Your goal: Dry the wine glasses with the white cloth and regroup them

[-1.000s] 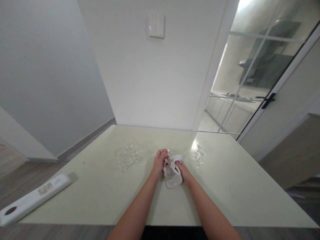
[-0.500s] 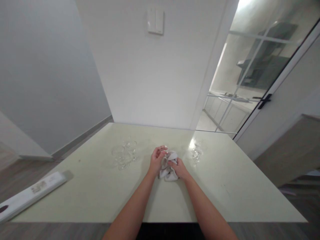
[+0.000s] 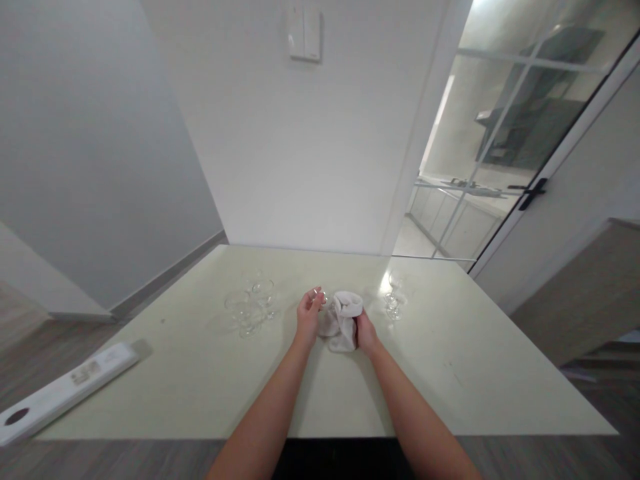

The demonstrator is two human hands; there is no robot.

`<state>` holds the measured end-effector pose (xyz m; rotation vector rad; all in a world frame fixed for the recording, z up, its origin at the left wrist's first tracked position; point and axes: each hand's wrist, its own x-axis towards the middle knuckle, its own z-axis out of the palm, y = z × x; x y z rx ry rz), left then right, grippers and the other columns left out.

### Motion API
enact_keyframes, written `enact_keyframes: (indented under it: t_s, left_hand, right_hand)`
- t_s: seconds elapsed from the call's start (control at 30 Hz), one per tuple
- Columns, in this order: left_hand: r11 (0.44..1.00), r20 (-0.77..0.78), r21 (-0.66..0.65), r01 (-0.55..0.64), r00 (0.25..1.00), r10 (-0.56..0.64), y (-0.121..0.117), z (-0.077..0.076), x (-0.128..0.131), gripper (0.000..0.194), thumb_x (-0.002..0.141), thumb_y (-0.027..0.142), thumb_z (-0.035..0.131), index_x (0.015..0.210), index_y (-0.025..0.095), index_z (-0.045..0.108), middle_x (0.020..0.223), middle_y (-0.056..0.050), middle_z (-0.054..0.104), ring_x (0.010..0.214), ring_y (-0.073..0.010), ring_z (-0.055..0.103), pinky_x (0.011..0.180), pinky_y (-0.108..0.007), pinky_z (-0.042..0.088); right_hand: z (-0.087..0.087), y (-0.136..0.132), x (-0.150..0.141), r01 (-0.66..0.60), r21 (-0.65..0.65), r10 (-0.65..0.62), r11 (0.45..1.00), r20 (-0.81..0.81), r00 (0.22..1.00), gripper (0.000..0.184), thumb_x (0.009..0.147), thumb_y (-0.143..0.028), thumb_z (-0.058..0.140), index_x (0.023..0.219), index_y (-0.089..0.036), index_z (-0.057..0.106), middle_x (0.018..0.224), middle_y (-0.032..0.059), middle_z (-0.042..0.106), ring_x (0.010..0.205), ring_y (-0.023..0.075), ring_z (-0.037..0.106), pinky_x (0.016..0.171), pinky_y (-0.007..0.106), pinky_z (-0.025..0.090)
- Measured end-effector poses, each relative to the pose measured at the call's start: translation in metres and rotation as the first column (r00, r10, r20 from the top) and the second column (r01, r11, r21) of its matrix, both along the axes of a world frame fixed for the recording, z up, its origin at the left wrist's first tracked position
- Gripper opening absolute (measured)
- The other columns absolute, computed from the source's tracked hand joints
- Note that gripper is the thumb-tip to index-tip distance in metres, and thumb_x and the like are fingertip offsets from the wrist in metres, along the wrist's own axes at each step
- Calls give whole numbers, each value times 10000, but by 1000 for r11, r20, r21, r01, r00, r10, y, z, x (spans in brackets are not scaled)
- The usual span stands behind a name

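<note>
Watching the left end: I see a white bar lying across the edge of the table and jutting past it; a nudge could tip it off.
Left cluster: several clear glasses stand bunched, outlines overlapping; a leftward swing could knock one against another.
Left hand: fingers curled nearly closed on a small glass; smooth as it looks, it may slip if that hold slackens.
Small glass: over the table's middle, between the hands, partly hidden; opposed twisting could crack it.
White cloth: bunched and loosely looped; a fold could snag the rim.
Right hand: curled round the cloth's right side, fingertips hidden, so I can't tell how tightly.
Right cluster: more glasses, near those knuckles; an outward jerk could topple them.
</note>
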<state>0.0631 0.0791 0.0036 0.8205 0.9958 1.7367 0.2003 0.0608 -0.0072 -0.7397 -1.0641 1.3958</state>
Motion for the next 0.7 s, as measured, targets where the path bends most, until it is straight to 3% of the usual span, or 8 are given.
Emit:
enact_keyframes:
  t_s: [0.07,0.2,0.27,0.4,0.47,0.57,0.63,0.7]
  left_hand:
    - [1000,18,-26,6,1000,-6,1,-2,1,426,686,407,762,1030,166,692,845,-40,676,708,-116,600,627,-201,431]
    - [997,-1,-25,76,997,-76,-4,4,4,451,654,401,787,1022,157,695,909,-62,699,725,-131,614,646,-217,449]
    - [985,49,-8,172,984,-171,-9,10,5,492,673,421,770,1085,170,671,999,-82,699,771,-149,631,678,-239,470]
    - [919,176,38,393,903,-393,-14,17,5,606,701,509,710,1204,187,606,1152,-131,660,874,-199,653,743,-304,505]
    - [922,154,39,386,909,-387,-14,16,5,621,677,508,726,1196,186,612,1134,-117,662,865,-186,648,728,-282,502]
    - [960,52,13,281,958,-281,-12,13,5,639,610,392,809,1189,203,615,990,-47,678,748,-127,623,644,-216,467]
    - [961,41,-12,275,961,-275,-12,11,6,631,592,343,829,1170,197,621,937,-35,682,708,-117,615,634,-213,458]
    - [939,98,-18,343,935,-340,-14,10,6,577,612,368,816,1126,179,635,980,-73,695,769,-152,642,680,-246,479]
  right_hand:
    - [2,-2,2,-7,50,1,999,119,993,385,739,-488,672,1022,-232,627,942,18,683,887,195,615,809,305,480]
    - [2,-7,7,-46,120,11,992,279,960,460,635,-291,785,1028,-222,557,835,-20,656,740,150,600,665,240,477]
    - [4,-9,9,-65,69,46,995,255,966,413,675,-315,760,1017,-207,556,815,-12,656,709,144,601,635,235,478]
    - [9,-11,9,-248,-78,256,966,118,959,414,753,-417,683,1071,-191,545,792,12,662,600,146,604,558,257,483]
    - [8,-10,6,-186,-24,187,982,155,970,388,716,-393,723,1006,-197,558,774,-7,652,608,135,593,557,239,476]
    - [4,-7,3,-50,104,23,993,245,969,369,641,-322,790,910,-201,568,748,-35,638,652,118,575,574,202,457]
    - [3,-7,6,-112,52,96,992,235,967,373,670,-357,771,941,-195,572,726,-25,646,618,122,581,556,211,453]
    - [4,-9,11,-260,-73,269,963,163,949,390,738,-455,698,978,-176,569,673,4,654,553,140,587,522,238,454]
